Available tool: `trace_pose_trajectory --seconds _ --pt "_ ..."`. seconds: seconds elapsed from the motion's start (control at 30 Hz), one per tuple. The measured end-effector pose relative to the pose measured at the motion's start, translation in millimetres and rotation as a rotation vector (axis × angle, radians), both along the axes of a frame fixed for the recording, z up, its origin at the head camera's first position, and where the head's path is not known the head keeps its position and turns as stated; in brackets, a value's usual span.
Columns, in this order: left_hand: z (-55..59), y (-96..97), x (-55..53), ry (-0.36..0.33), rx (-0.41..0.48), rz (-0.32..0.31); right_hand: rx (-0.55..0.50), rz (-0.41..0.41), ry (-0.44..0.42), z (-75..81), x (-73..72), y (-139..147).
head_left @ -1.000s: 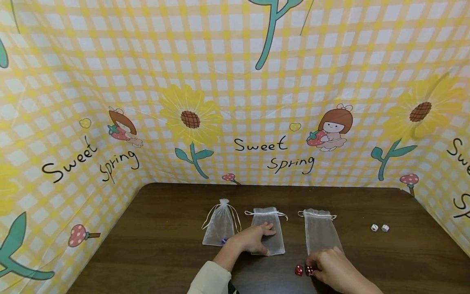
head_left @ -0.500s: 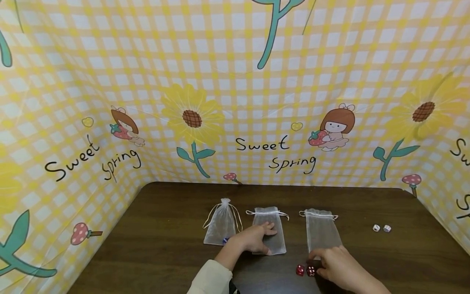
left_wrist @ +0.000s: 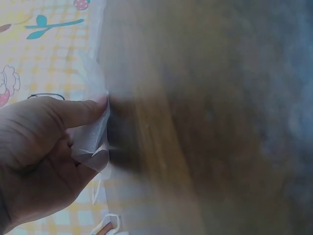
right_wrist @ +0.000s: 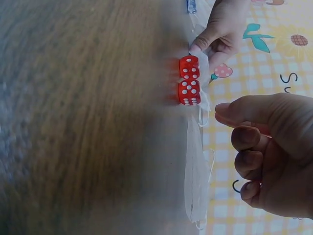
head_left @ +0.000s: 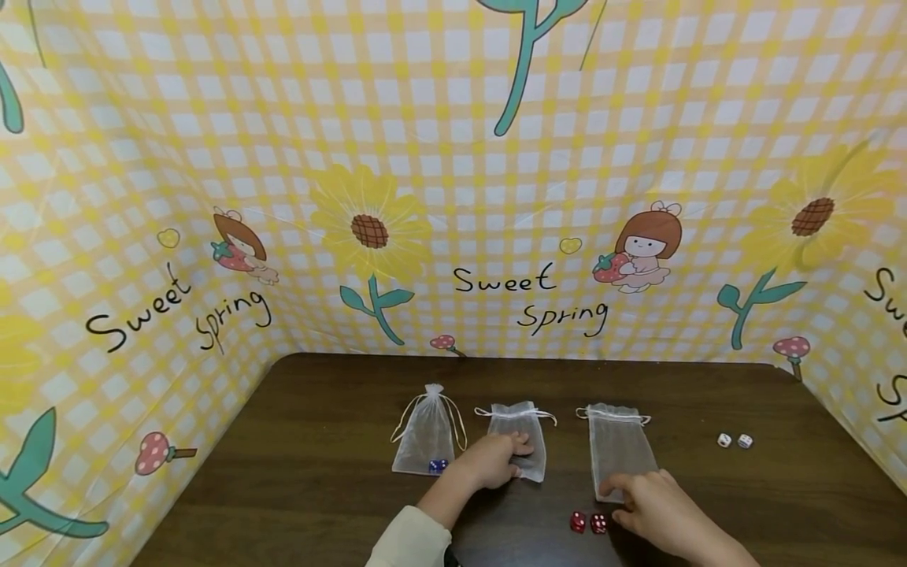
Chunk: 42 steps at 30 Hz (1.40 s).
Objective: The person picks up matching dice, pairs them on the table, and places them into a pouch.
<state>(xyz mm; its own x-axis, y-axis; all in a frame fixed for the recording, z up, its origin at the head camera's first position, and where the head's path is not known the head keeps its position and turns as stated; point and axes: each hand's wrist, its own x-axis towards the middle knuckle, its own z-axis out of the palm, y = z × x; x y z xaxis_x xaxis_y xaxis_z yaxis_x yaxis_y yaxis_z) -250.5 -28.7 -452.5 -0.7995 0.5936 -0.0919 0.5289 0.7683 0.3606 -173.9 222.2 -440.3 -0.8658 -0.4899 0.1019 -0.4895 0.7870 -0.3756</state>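
My left hand (head_left: 489, 462) pinches the near part of the middle white organza drawstring bag (head_left: 537, 453); in the left wrist view the bunched mesh (left_wrist: 95, 137) shows between thumb and fingers. Two red dice (head_left: 578, 521) sit side by side on the table nearby. My right hand (head_left: 662, 508) hovers just right of them, holding nothing, its fingers loosely curled in the right wrist view. Behind it, another organza bag (head_left: 616, 445) lies flat, its near end partly overlapped by the fingers. In the right wrist view the red dice (right_wrist: 189, 92) stand beyond the right thumb.
At left lies a third organza bag (head_left: 423, 437), drawn shut at the neck, with blue dice (head_left: 438, 465) inside. Two white dice (head_left: 734, 441) lie far right on the dark wooden table (head_left: 312, 441). A checked yellow cloth (head_left: 439, 150) walls the back and sides.
My right fingers have left the right red die and lifted slightly away. My left hand has gathered the middle bag's near end, which is now creased, and both blue dice show.
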Motion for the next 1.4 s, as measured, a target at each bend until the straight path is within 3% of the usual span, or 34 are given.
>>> trace_pose_trajectory --seconds 0.37,0.53,0.63,0.93,1.13,1.4 --pt "-0.9 0.1 -2.4 0.242 -0.009 -0.059 -0.027 -0.029 -0.005 3.6 -0.3 1" --pt "3.5 -2.1 1.6 0.332 0.001 -0.036 -0.043 -0.035 0.08 2.3 -1.6 2" --pt "10.4 -1.9 7.3 0.379 0.009 -0.026 -0.045 -0.045 0.149 1.4 -2.4 1" --pt "24.8 0.7 31.4 0.532 0.059 -0.045 -0.129 -0.074 0.222 -6.0 -5.8 -5" --pt "30.2 3.9 45.0 0.655 0.066 -0.127 -0.25 -0.115 0.205 -7.4 -8.8 -14" --pt "38.7 10.8 64.2 0.845 0.043 -0.219 -0.407 -0.283 0.182 -1.0 -11.1 -29"
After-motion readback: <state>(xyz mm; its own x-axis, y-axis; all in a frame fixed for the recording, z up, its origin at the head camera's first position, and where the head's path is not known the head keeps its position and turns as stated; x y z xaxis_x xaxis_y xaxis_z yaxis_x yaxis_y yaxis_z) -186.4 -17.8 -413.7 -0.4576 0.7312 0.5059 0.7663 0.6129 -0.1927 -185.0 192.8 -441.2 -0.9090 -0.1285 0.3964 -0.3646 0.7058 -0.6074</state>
